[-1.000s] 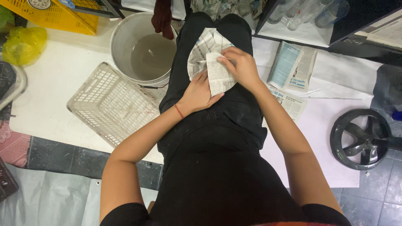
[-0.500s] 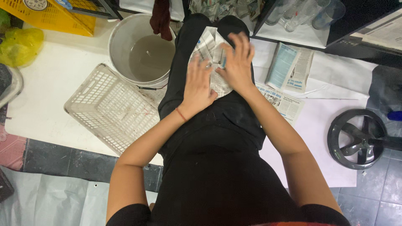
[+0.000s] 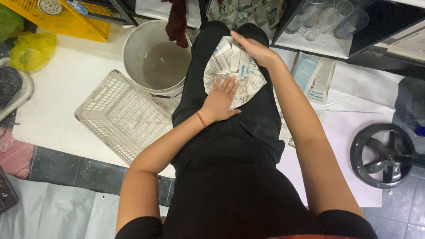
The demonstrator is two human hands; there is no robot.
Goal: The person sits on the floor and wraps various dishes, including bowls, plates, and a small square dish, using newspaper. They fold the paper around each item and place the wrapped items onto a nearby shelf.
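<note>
A round bundle wrapped in newspaper point(image 3: 234, 73) lies on the person's lap. It is grey-white with a little blue patch. The left hand point(image 3: 220, 99) lies flat on its near side, and the right hand point(image 3: 254, 48) presses its far edge. A yellow crate point(image 3: 53, 13) at the top left has a round white label point(image 3: 49, 6) on it.

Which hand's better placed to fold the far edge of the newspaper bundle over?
Right hand, probably: it rests on the newspaper bundle's far edge. The left hand lies flat on the near part, pinning it.
</note>
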